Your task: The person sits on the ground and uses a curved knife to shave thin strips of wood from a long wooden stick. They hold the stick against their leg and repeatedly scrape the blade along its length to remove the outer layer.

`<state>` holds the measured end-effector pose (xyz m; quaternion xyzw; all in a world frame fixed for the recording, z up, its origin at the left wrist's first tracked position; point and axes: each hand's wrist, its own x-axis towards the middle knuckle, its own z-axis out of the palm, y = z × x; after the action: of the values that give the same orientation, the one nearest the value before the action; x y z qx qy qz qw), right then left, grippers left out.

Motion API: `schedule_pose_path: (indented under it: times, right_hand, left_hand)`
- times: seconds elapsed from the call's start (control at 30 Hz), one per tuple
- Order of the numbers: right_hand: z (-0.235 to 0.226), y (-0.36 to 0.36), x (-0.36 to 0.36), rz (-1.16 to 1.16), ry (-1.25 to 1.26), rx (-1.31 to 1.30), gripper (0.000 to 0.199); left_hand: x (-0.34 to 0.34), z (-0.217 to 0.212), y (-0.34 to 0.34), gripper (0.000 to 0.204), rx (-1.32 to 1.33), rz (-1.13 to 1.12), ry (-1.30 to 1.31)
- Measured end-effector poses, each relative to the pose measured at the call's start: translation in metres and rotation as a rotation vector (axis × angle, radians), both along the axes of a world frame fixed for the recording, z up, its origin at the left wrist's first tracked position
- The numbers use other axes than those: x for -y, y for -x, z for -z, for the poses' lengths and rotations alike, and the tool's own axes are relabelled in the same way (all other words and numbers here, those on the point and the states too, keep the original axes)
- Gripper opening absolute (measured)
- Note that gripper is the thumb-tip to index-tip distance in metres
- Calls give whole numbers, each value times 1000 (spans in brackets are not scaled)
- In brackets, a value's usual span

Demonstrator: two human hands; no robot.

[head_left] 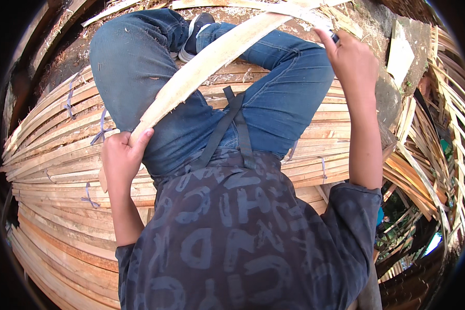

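My left hand [121,160] is closed round the narrow end of a long pale wooden slat [212,59], whose butt sticks out below my fist. The slat slants up and away across my lap, widening in the middle, with a rough, frayed lower edge. At the far right, my right hand [352,64] is wrapped round the dark handle of a large knife [307,16]. Its pale blade points left and lies at or over the slat's far end. Whether the edge touches the wood I cannot tell.
I sit on bundled wooden strips [62,150] tied with purple string [101,129]. Wood shavings [245,75] litter the strips and ground. A stone block [387,101] stands right of my knee. More split strips [418,170] lean at the right.
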<state>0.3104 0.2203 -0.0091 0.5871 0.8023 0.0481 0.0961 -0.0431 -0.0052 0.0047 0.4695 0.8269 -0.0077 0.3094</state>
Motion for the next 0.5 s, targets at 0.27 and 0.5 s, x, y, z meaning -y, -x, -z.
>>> schedule_pose_path:
  times: [0.27,0.5]
  right_hand:
    - [-22,-63,5,489,-69,-144,65]
    - [64,13,97,506,196,-932,53]
  left_hand:
    - [1,9,8,64,83,-39,-33]
    - [4,21,36,61,598,-134,86]
